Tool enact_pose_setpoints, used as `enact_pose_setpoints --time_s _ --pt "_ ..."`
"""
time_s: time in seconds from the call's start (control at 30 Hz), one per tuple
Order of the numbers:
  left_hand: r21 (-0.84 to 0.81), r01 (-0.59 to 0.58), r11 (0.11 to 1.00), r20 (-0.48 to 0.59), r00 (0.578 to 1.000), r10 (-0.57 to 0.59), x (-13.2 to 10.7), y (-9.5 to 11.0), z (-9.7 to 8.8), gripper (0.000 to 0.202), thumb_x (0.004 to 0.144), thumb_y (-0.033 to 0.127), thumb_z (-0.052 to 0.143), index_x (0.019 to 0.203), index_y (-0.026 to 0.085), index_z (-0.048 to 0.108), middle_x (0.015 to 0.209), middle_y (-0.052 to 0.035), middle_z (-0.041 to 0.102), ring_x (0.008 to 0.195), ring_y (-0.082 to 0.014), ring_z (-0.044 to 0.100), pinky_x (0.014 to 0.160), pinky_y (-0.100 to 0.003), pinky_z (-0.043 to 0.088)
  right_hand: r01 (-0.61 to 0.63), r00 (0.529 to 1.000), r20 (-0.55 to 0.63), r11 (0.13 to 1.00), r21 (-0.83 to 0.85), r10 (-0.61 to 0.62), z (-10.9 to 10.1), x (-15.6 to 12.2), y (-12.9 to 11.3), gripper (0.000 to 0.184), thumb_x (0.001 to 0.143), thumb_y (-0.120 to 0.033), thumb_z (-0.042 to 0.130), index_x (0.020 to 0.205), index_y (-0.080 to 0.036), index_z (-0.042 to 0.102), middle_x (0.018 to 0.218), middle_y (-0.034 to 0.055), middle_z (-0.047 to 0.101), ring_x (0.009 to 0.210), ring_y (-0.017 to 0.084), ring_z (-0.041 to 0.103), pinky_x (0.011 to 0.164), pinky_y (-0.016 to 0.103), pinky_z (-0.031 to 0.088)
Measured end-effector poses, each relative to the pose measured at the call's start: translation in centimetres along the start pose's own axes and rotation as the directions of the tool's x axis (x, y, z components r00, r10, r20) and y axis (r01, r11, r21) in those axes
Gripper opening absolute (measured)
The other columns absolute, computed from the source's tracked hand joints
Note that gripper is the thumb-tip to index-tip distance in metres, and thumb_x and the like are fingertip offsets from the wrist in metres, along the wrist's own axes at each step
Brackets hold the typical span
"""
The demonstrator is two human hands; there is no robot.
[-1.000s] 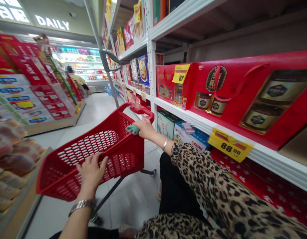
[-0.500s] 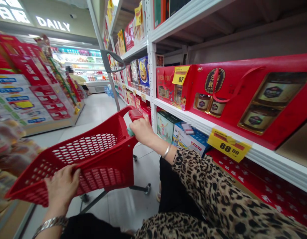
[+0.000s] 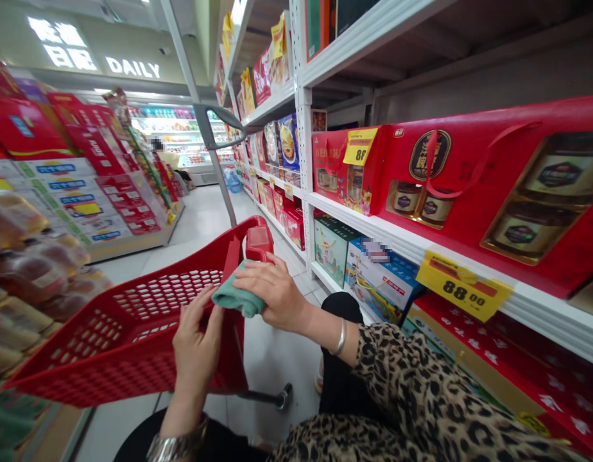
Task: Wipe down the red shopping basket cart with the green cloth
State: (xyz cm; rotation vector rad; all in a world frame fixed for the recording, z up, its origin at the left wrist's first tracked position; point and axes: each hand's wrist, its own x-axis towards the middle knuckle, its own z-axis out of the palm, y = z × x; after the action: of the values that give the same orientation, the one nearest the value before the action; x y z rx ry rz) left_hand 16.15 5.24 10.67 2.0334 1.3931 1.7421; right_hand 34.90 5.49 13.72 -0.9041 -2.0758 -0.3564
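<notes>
My right hand (image 3: 283,296) grips a folded green cloth (image 3: 239,299) and presses it against the near top edge of a red plastic shopping basket (image 3: 133,366), just below its red corner block (image 3: 258,240). My left hand (image 3: 196,343) holds the basket's near rim, thumb on the outer side and fingers over the top. Its fingertips lie right beside the cloth's left end; whether they touch it I cannot tell. The basket has perforated walls and rides on a wheeled frame with a caster (image 3: 283,396). A grey handle (image 3: 219,127) rises behind it on a metal pole.
White shelving (image 3: 303,147) on the right holds red gift boxes with jars (image 3: 421,202) and a yellow price tag (image 3: 463,289). Stacked cartons (image 3: 79,202) and packaged goods (image 3: 41,269) stand on the left. Down the aisle a person (image 3: 169,157) is near the lit chiller (image 3: 200,138).
My left hand has moved right along the rim, up to the cloth. My right hand has come down from the corner block, bringing the cloth into fuller view. The camera view has shifted slightly left.
</notes>
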Motion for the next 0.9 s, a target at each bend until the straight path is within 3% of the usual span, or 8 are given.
enact_pose_setpoints --time_s 0.13,0.23,0.33,0.43,0.5,0.57,0.7,0.9 --pt "0.023 -0.149 0.989 -0.209 0.966 0.15 0.4 4.2 -0.3 0.02 0.086 0.042 0.073 0.084 0.023 0.067 0.122 -0.0094 0.07 0.119 -0.0267 0.065 0.109 -0.048 0.049 -0.052 0.996 -0.068 0.992 0.112 0.06 -0.4 -1.3 0.5 0.034 0.093 -0.019 0.061 0.126 -0.023 0.07 0.131 0.0077 0.072 0.134 0.022 0.058 0.124 0.047 0.026" --pt "0.034 -0.25 0.968 -0.225 0.941 0.251 0.7 7.2 -0.8 0.025 0.085 0.036 0.076 0.071 0.023 0.059 0.121 -0.0089 0.07 0.119 -0.0266 0.064 0.107 -0.049 0.049 -0.097 0.99 -0.087 0.985 0.143 0.11 -0.4 -2.2 0.9 0.034 0.092 -0.019 0.06 0.124 -0.022 0.07 0.13 0.0086 0.073 0.135 0.023 0.058 0.123 0.048 0.026" --pt "0.008 -0.26 0.966 -0.213 0.943 0.256 0.8 7.9 -0.7 0.027 0.088 0.033 0.072 0.069 0.024 0.055 0.118 -0.009 0.072 0.115 -0.0256 0.067 0.106 -0.049 0.05 -0.099 0.992 -0.06 0.983 0.158 0.11 -0.7 -2.0 1.2 0.035 0.091 -0.018 0.058 0.123 -0.023 0.071 0.129 0.0083 0.073 0.133 0.023 0.059 0.123 0.047 0.026" --pt "0.1 -0.188 0.977 -0.169 0.965 0.202 0.4 5.4 0.1 0.019 0.092 0.039 0.063 0.083 0.023 0.06 0.119 -0.0124 0.072 0.113 -0.0289 0.067 0.106 -0.055 0.047 -0.074 0.997 -0.021 0.99 0.119 0.077 -1.3 -0.3 2.1 0.04 0.088 -0.009 0.057 0.123 -0.022 0.071 0.13 0.0076 0.073 0.132 0.021 0.06 0.122 0.044 0.026" --pt "0.29 -0.097 0.952 -0.069 0.99 0.122 0.0 2.6 0.8 0.028 0.096 0.044 0.051 0.101 0.021 0.065 0.112 -0.0149 0.073 0.107 -0.0327 0.067 0.106 -0.062 0.043 -0.085 0.996 0.031 0.994 0.065 0.083 -1.6 1.3 3.0 0.042 0.087 -0.004 0.055 0.121 -0.022 0.071 0.132 0.0073 0.072 0.134 0.022 0.058 0.123 0.045 0.024" --pt "0.435 -0.057 0.899 0.017 0.998 0.055 -0.4 0.0 1.5 0.038 0.098 0.046 0.04 0.107 0.019 0.066 0.102 -0.0156 0.073 0.099 -0.0335 0.066 0.106 -0.064 0.039 -0.111 0.986 0.129 0.993 0.03 0.106 -1.9 3.0 4.2 0.041 0.087 -0.001 0.055 0.118 -0.022 0.072 0.133 0.0075 0.072 0.133 0.022 0.059 0.122 0.046 0.025" --pt "0.481 -0.089 0.872 0.043 0.996 0.078 -0.1 -3.1 1.8 0.039 0.097 0.046 0.036 0.098 0.021 0.066 0.089 -0.0123 0.071 0.088 -0.0316 0.063 0.095 -0.054 0.043 -0.148 0.937 0.33 0.987 0.067 0.118 -2.5 5.1 5.9 0.04 0.083 0.0 0.062 0.115 -0.022 0.07 0.127 0.0059 0.074 0.123 0.022 0.064 0.114 0.043 0.035" --pt "0.4 -0.112 0.91 0.037 0.994 0.106 1.7 -4.5 0.1 0.038 0.093 0.045 0.034 0.084 0.023 0.063 0.079 -0.0086 0.069 0.077 -0.0283 0.061 0.078 -0.043 0.043 -0.042 0.918 0.397 0.994 0.104 -0.003 -2.3 6.3 5.3 0.035 0.08 0.001 0.062 0.105 -0.02 0.072 0.112 0.0042 0.077 0.11 0.021 0.068 0.102 0.035 0.041"
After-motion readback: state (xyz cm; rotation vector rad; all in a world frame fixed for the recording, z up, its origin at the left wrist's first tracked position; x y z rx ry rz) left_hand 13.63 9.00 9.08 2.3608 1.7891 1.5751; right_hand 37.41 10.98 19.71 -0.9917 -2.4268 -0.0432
